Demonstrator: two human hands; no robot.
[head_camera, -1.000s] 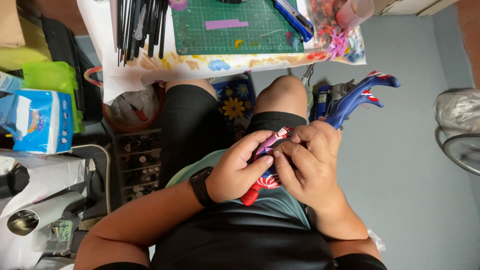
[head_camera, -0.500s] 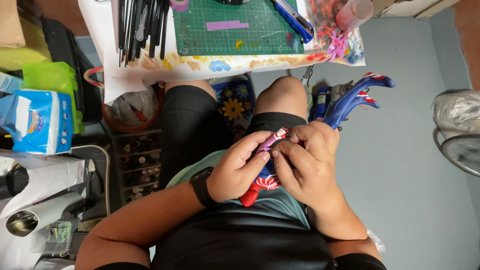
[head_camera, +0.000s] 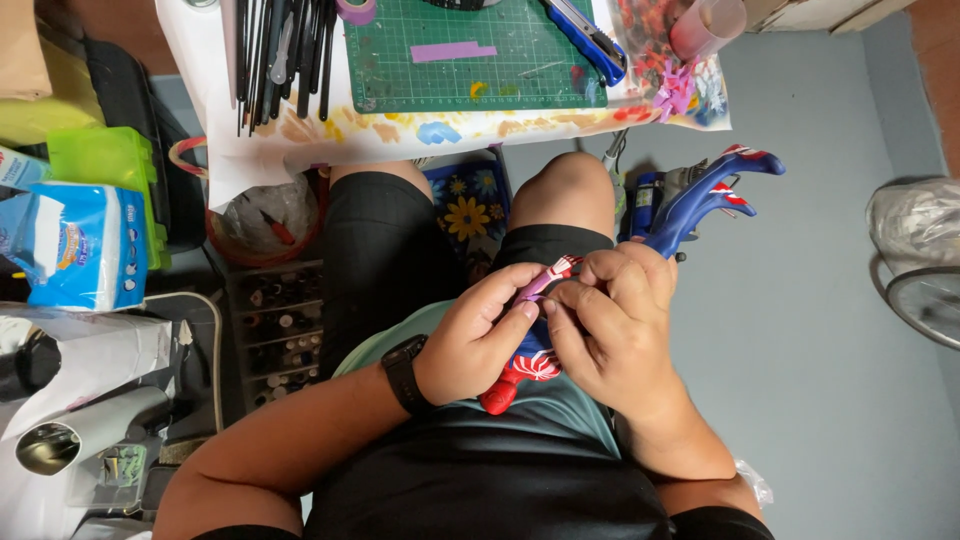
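A paint-stained table (head_camera: 300, 150) carries a green cutting mat (head_camera: 470, 60), black brushes (head_camera: 285, 50) and a blue knife (head_camera: 590, 40).

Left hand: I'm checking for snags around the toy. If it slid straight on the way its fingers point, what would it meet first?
Probably the right hand: the left hand points right and up along the red and blue figure, fingertips almost touching. Depth is unclear.

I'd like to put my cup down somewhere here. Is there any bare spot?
The grey floor between the blue toy and the fan is bare. The green mat has some room around the purple strip. Left of the knees it is crowded: drawers, tissue pack, bags.
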